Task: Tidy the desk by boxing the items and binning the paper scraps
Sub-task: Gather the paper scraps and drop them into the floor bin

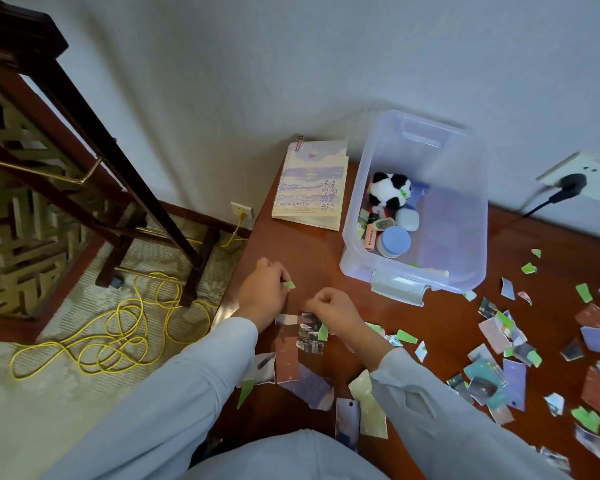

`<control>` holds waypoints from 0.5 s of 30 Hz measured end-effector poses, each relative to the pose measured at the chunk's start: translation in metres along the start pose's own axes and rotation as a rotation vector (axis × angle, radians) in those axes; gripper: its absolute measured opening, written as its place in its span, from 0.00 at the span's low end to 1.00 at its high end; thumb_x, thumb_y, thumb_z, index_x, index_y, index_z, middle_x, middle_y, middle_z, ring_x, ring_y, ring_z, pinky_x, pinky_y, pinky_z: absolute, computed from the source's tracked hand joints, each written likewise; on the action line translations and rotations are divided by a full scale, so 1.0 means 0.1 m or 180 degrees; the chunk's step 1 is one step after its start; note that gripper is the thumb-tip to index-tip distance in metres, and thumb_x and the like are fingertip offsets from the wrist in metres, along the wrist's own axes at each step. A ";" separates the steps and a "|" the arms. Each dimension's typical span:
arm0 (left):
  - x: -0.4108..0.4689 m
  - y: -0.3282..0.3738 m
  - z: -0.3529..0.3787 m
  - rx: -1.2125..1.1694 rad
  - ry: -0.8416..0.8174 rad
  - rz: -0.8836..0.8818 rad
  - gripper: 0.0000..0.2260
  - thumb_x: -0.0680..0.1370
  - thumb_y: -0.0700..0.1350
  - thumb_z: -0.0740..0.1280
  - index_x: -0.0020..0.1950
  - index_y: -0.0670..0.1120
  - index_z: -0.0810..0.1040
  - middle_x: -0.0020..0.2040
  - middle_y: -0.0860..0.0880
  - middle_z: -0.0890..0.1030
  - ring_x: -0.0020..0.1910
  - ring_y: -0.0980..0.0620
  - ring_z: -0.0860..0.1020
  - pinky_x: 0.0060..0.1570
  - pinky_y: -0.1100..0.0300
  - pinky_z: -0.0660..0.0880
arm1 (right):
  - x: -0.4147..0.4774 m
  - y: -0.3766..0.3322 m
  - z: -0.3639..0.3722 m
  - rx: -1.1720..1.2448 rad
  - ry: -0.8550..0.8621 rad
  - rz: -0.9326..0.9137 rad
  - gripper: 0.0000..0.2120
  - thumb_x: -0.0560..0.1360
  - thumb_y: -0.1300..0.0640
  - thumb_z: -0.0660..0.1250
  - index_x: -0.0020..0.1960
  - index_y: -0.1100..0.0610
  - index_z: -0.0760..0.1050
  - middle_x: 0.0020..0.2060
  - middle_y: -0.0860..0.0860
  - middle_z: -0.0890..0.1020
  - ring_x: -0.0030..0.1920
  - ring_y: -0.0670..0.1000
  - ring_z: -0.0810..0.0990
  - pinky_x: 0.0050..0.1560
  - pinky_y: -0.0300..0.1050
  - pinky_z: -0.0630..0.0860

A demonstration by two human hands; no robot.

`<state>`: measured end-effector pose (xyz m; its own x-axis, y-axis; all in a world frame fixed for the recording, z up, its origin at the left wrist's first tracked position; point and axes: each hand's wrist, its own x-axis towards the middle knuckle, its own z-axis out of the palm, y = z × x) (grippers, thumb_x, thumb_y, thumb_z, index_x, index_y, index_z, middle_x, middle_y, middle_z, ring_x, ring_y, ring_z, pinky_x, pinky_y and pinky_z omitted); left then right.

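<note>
A clear plastic box [465,237] stands on the brown desk [309,258] and holds a panda plush [390,190], a blue-lidded jar [394,241] and other small items. A spiral notebook [310,185] lies left of the box. My left hand [262,289] pinches a small green paper scrap [289,285] just above the desk. My right hand [333,311] has its fingers curled over scraps [309,332] near the desk's front; whether it grips one is hidden. Several torn scraps [499,341] cover the desk to the right.
The desk's left edge runs near my left hand; below it lie carpet and a tangled yellow cable [118,334]. A dark wooden stand [84,174] is at the left. A black plug [572,183] sits in a wall socket behind the desk.
</note>
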<state>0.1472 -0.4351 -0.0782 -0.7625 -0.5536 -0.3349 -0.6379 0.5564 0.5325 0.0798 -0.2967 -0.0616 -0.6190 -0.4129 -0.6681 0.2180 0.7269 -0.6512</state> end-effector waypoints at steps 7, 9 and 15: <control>-0.08 -0.02 0.07 -0.0508 -0.0033 -0.0068 0.03 0.78 0.46 0.65 0.51 0.53 0.76 0.48 0.53 0.79 0.50 0.51 0.76 0.47 0.57 0.73 | -0.08 0.10 -0.01 -0.1830 0.0116 -0.0672 0.21 0.68 0.55 0.74 0.58 0.43 0.73 0.52 0.46 0.70 0.48 0.50 0.76 0.43 0.40 0.75; -0.11 -0.02 0.09 -0.1021 -0.0221 -0.0167 0.06 0.80 0.44 0.62 0.53 0.52 0.76 0.52 0.52 0.78 0.50 0.52 0.76 0.48 0.59 0.72 | -0.12 0.13 0.01 -0.1989 0.0086 -0.0755 0.22 0.68 0.54 0.74 0.58 0.43 0.72 0.53 0.46 0.68 0.48 0.50 0.76 0.38 0.37 0.72; -0.28 0.02 0.05 -0.1859 -0.0446 -0.0651 0.10 0.81 0.40 0.56 0.43 0.49 0.73 0.39 0.50 0.76 0.36 0.53 0.74 0.40 0.54 0.73 | -0.17 0.13 0.04 -0.2152 0.0222 -0.0861 0.15 0.68 0.58 0.73 0.49 0.47 0.71 0.51 0.47 0.68 0.46 0.51 0.74 0.31 0.40 0.65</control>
<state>0.1671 -0.4156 -0.0716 -0.6637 -0.5045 -0.5522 -0.6379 -0.0039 0.7701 0.0960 -0.2822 -0.0601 -0.6367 -0.6065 -0.4762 -0.4489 0.7936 -0.4107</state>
